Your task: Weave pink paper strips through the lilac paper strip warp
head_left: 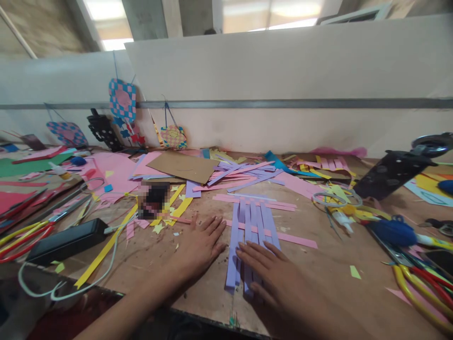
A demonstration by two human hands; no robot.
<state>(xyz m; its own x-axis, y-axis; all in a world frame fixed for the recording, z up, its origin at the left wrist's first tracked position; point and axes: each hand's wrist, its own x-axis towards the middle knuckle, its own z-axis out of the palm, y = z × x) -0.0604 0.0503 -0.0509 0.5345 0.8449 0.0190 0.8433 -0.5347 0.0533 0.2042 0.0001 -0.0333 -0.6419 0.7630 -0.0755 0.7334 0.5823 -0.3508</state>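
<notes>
Purple paper strips [233,255] lie lengthwise on the table in front of me. Pink strips [253,201] are woven across their far end, and one more pink strip [297,240] crosses them nearer to me. My left hand [203,241] lies flat just left of the purple strips, fingers stretched, over part of that nearer pink strip. Its left piece [182,220] shows beyond the hand. My right hand [272,269] rests palm down with fingers extended over the near part of the purple strips, hiding some of them.
Loose strips and brown cardboard [184,166] lie behind the weaving. To the left are a black power adapter [69,241], a white cable [115,252] and scissors [26,236]. On the right are blue yarn [394,231], more scissors [406,278] and a dark tumbler [392,172].
</notes>
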